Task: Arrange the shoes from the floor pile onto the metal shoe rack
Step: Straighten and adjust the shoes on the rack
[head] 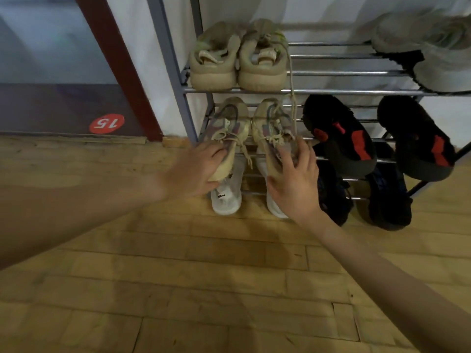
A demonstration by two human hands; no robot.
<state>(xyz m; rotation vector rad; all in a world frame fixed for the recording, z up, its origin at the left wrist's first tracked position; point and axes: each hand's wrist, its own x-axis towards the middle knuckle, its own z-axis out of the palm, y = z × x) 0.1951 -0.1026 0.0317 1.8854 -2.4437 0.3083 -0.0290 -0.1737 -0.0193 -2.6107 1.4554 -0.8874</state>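
- The cream laced pair sits on the middle tier of the metal shoe rack [331, 92], toes far, heels near, long axes running near to far
- Left hand [193, 171] grips the heel of the left cream shoe [229, 128], fingers curled over its near end
- Right hand [297, 184] holds the right cream shoe [272, 123] the same way, fingers spread and wrapped round the heel
- Judged next: push both shoes straight away, deeper onto the bars
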